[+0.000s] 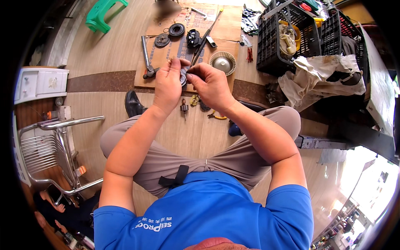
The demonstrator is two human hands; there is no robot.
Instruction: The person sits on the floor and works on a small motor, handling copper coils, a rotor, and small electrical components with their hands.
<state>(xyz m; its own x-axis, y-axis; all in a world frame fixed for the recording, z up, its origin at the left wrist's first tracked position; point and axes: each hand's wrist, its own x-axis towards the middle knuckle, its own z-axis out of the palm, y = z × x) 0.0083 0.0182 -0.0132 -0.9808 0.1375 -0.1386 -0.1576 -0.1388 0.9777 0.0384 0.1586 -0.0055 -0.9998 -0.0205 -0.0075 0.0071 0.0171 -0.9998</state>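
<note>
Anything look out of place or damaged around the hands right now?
Nothing looks broken. Both the left hand and right hand pinch a small dark part. The oddity is clutter: a motor armature and yellow-handled pliers lie loose on the floor between the knees, off the cardboard sheet holding the other parts.

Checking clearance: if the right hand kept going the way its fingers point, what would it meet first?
The right hand points left at the small dark part pinched between both hands; just beyond is the left hand.
</note>
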